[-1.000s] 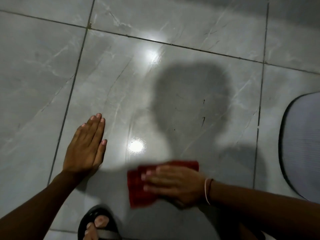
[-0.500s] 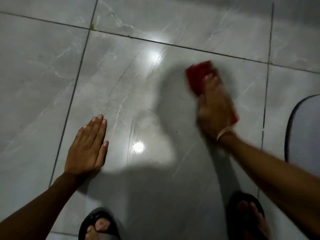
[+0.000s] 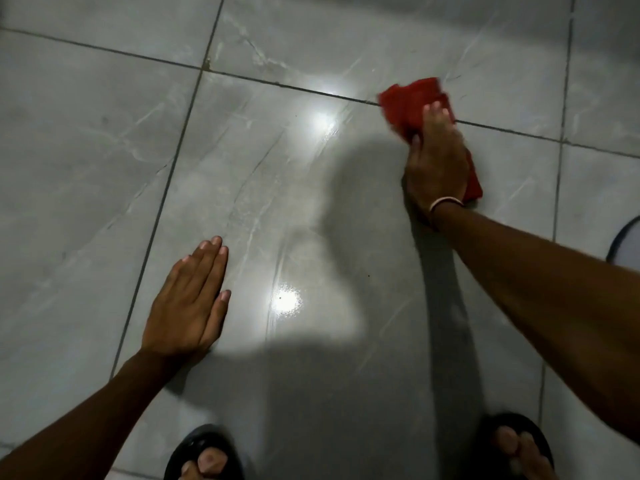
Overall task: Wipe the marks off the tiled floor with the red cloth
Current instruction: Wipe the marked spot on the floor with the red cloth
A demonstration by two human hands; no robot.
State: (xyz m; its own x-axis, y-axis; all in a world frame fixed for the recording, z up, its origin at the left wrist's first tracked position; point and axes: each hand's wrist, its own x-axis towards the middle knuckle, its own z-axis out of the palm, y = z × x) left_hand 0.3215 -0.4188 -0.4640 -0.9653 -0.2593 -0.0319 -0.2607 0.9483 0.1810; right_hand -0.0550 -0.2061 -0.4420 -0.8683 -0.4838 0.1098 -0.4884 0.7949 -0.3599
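Red cloth (image 3: pixel 408 105) farther out, rumpled.

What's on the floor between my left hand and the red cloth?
Head view: only bare glossy tile between left hand and red cloth, with two light glares.

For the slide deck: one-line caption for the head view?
Right hand presses the red cloth across a grout line of the grey tiled floor; left hand braces flat.

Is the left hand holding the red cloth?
No, the left hand lies flat and empty on the tiled floor, while the right hand presses the red cloth.
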